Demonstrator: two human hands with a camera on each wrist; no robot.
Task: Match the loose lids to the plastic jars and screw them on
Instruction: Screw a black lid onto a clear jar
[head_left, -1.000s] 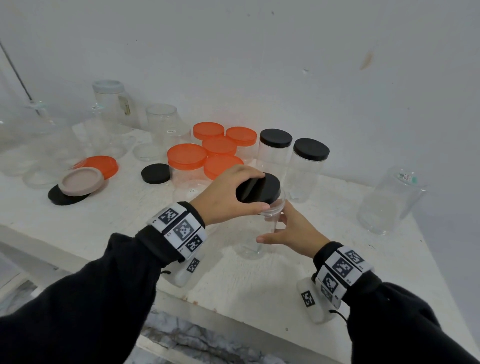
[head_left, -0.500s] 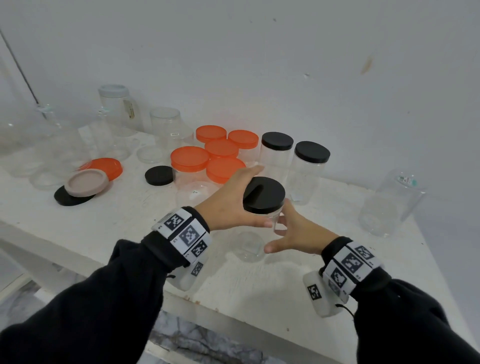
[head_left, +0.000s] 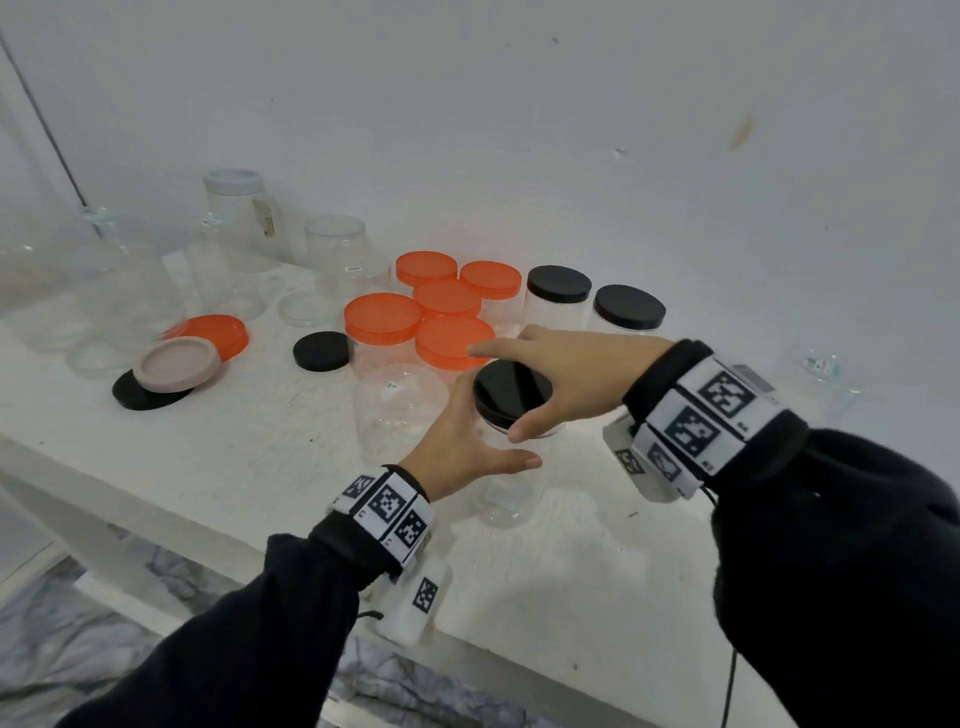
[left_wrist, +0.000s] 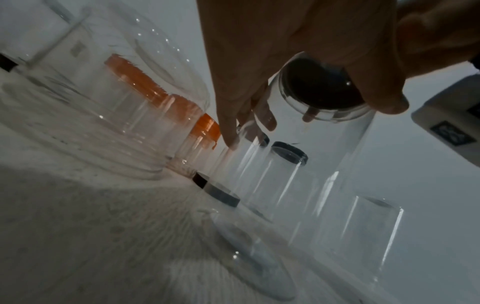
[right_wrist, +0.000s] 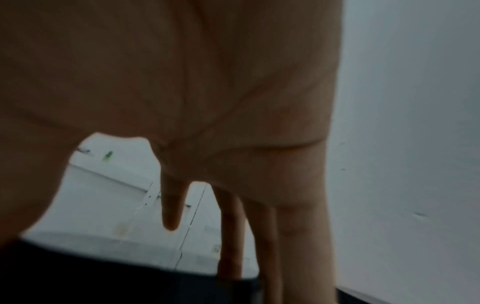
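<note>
A clear plastic jar (head_left: 506, 493) stands near the front of the white table (head_left: 234, 457) with a black lid (head_left: 511, 387) on its mouth. My left hand (head_left: 462, 447) grips the jar's body from the left, thumb across the front and fingers behind it. My right hand (head_left: 571, 374) reaches in from the right over the lid, fingers stretched across its far side and thumb touching the near rim. In the left wrist view the jar (left_wrist: 337, 154) and lid (left_wrist: 322, 86) show from below, with the right thumb on the rim. The right wrist view shows straight, blurred fingers (right_wrist: 301, 226).
An open clear jar (head_left: 400, 400) stands just left of my left hand, a loose black lid (head_left: 320, 351) beyond it. Orange-lidded jars (head_left: 384, 317) and two black-lidded jars (head_left: 558, 291) stand behind. Stacked loose lids (head_left: 176, 364) lie far left; another clear jar (head_left: 826, 374) stands right.
The hands swapped places: my left hand came off the black lid and took the jar's body, while my right hand left the jar and moved over the lid.
</note>
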